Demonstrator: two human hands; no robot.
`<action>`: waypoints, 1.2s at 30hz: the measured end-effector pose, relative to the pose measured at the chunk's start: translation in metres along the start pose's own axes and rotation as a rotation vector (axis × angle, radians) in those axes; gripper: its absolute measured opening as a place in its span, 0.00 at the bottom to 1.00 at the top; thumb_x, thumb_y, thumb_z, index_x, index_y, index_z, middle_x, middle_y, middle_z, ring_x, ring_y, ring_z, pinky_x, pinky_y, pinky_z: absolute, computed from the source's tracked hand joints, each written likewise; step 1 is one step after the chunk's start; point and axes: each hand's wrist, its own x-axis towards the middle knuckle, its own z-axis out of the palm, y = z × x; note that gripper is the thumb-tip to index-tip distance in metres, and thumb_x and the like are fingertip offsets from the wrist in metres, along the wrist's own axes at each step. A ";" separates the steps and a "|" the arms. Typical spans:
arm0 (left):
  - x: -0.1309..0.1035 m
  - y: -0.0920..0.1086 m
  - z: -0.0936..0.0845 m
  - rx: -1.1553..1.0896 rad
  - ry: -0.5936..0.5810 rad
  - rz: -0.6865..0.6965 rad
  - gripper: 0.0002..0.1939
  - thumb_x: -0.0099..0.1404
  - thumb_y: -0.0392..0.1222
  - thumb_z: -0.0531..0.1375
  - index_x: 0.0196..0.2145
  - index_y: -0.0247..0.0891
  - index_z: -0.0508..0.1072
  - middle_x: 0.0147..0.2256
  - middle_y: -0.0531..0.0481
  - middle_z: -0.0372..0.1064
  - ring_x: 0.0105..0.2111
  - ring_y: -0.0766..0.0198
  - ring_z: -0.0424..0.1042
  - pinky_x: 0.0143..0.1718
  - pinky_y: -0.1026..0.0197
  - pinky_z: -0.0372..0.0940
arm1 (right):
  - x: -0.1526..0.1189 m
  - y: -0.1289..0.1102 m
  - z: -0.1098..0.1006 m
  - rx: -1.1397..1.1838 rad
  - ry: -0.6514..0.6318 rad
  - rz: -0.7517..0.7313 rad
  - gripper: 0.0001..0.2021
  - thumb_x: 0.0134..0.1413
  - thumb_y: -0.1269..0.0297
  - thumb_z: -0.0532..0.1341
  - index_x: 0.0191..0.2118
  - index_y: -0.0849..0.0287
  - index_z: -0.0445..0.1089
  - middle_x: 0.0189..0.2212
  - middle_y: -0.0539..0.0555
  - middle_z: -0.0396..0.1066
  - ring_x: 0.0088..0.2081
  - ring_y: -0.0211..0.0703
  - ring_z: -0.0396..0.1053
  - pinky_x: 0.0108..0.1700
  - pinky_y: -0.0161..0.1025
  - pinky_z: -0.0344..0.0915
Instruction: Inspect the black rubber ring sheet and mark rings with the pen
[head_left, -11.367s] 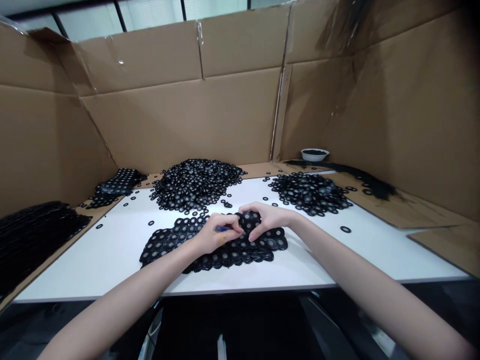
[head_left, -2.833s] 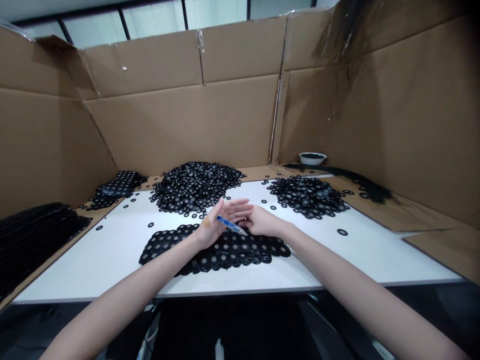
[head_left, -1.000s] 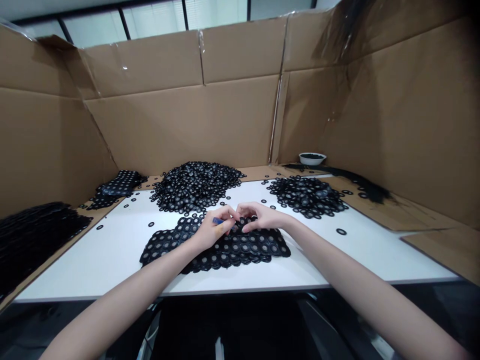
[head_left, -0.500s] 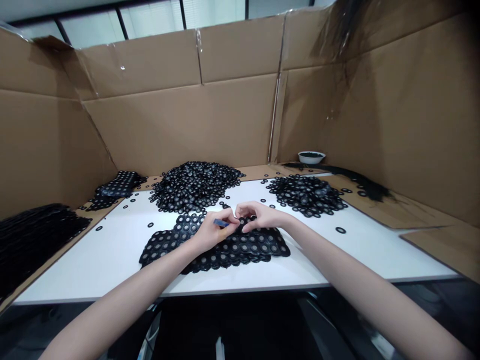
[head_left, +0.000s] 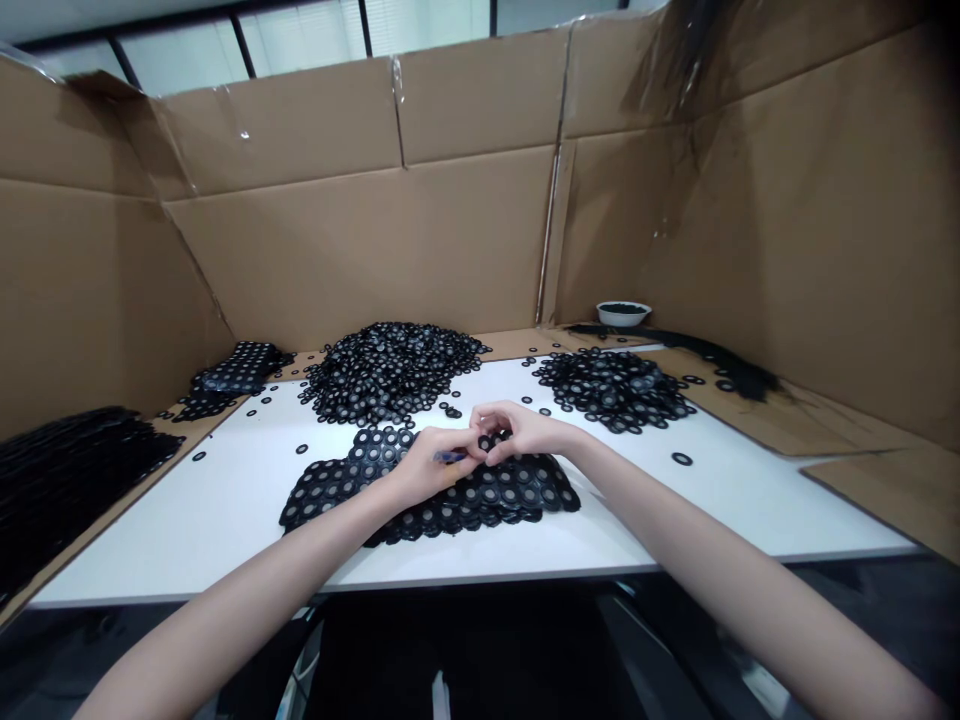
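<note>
A sheet of joined black rings with pale centres [head_left: 322,490] lies near the front of the white board [head_left: 165,530]. Over its middle, my left hand [head_left: 437,463] is closed round a small blue tool [head_left: 448,457], its fingertips meeting those of my right hand. My right hand [head_left: 517,432] is bent in a pinch at the sheet's back edge; whatever is between its fingertips is too small to make out. Behind the hands rises a large heap of black rings [head_left: 390,370], and a smaller heap [head_left: 615,390] sits to the right.
Stacked black sheets [head_left: 67,480] stand at the left, with another sheet pile [head_left: 240,370] behind. A white bowl [head_left: 623,316] and a bundle of dark strands [head_left: 712,355] are at the back right. Cardboard walls [head_left: 360,250] enclose the board. A loose ring [head_left: 682,459] lies at right.
My left hand has turned slightly, its fingers now meeting my right fingertips, and the blue tool has shifted a little right and down. My right hand has barely moved.
</note>
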 end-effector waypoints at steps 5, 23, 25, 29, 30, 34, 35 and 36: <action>0.002 0.002 -0.002 -0.067 0.064 -0.083 0.07 0.59 0.41 0.58 0.28 0.34 0.72 0.27 0.51 0.68 0.28 0.68 0.65 0.32 0.68 0.58 | -0.002 -0.008 -0.002 -0.017 -0.039 0.020 0.14 0.39 0.63 0.66 0.32 0.60 0.61 0.31 0.49 0.63 0.34 0.39 0.62 0.39 0.36 0.58; -0.002 -0.002 -0.003 -0.355 0.113 -0.213 0.01 0.53 0.33 0.59 0.26 0.33 0.69 0.22 0.55 0.62 0.21 0.72 0.62 0.23 0.69 0.57 | -0.009 -0.020 0.000 -0.244 -0.039 0.147 0.28 0.32 0.57 0.69 0.42 0.55 0.61 0.42 0.49 0.64 0.44 0.44 0.62 0.46 0.37 0.57; -0.002 -0.002 -0.003 -0.355 0.129 -0.215 0.01 0.53 0.33 0.59 0.25 0.33 0.69 0.21 0.55 0.62 0.20 0.72 0.62 0.23 0.69 0.57 | -0.009 -0.021 0.000 -0.250 -0.036 0.148 0.28 0.32 0.58 0.69 0.42 0.55 0.61 0.42 0.49 0.64 0.44 0.44 0.61 0.47 0.37 0.57; -0.003 -0.001 -0.003 -0.366 0.157 -0.245 0.02 0.51 0.33 0.59 0.23 0.33 0.69 0.20 0.55 0.63 0.19 0.72 0.61 0.22 0.69 0.55 | -0.009 -0.021 0.000 -0.240 -0.030 0.133 0.28 0.31 0.58 0.69 0.42 0.54 0.61 0.43 0.49 0.63 0.45 0.45 0.60 0.48 0.39 0.57; -0.003 0.000 -0.004 -0.380 0.169 -0.250 0.02 0.51 0.33 0.59 0.22 0.33 0.69 0.19 0.55 0.63 0.19 0.72 0.61 0.21 0.69 0.55 | -0.009 -0.021 -0.001 -0.237 -0.030 0.129 0.28 0.31 0.57 0.69 0.43 0.54 0.61 0.43 0.49 0.63 0.45 0.46 0.60 0.48 0.39 0.56; -0.003 0.005 -0.007 -0.436 0.242 -0.297 0.05 0.48 0.33 0.60 0.18 0.32 0.66 0.18 0.56 0.62 0.17 0.72 0.60 0.18 0.69 0.52 | -0.009 -0.019 -0.002 -0.248 -0.029 0.144 0.29 0.31 0.56 0.69 0.43 0.53 0.61 0.43 0.50 0.63 0.45 0.47 0.60 0.47 0.40 0.57; -0.003 0.006 -0.008 -0.447 0.244 -0.311 0.05 0.48 0.33 0.60 0.18 0.32 0.66 0.18 0.56 0.61 0.17 0.72 0.60 0.17 0.69 0.51 | -0.009 -0.018 -0.002 -0.250 -0.028 0.149 0.29 0.31 0.56 0.69 0.43 0.53 0.60 0.43 0.50 0.63 0.45 0.47 0.60 0.47 0.40 0.57; -0.003 0.006 -0.008 -0.463 0.232 -0.320 0.05 0.47 0.33 0.60 0.18 0.33 0.66 0.18 0.56 0.61 0.17 0.72 0.60 0.17 0.69 0.50 | -0.010 -0.017 -0.002 -0.248 -0.028 0.152 0.29 0.31 0.56 0.69 0.44 0.53 0.60 0.43 0.50 0.63 0.45 0.47 0.60 0.47 0.40 0.57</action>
